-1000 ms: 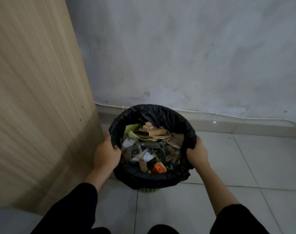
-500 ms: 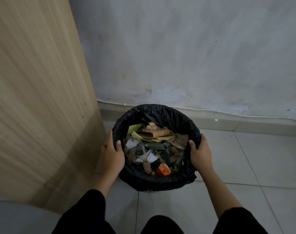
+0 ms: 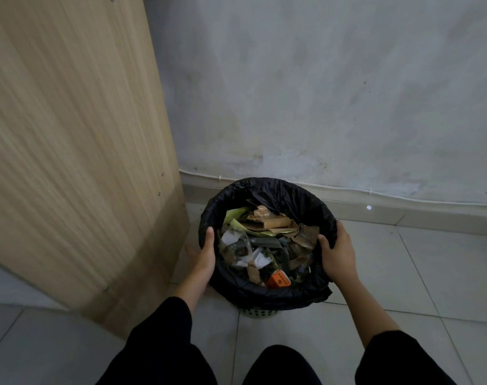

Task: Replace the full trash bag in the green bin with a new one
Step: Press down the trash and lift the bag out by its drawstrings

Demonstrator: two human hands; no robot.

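A black trash bag (image 3: 267, 190) lines the green bin (image 3: 260, 313), of which only a perforated strip shows below the bag's folded edge. The bag is full of paper, cardboard and wrappers (image 3: 267, 245), with an orange packet near the front. My left hand (image 3: 204, 257) grips the bin's left rim over the bag, thumb inside. On the right rim my right hand (image 3: 338, 254) holds the same way, thumb hooked over the bag's edge.
A tall wooden panel (image 3: 78, 151) stands close to the bin's left side. Behind the bin rises a grey wall (image 3: 320, 93) with a white cable (image 3: 375, 191) along its base. Pale floor tiles (image 3: 445, 273) extend to the right and front.
The view has pulled back and the bin sits slightly right and lower in frame. Both hands have shifted a little along the rim, thumbs now hooked inside the bag's edge.
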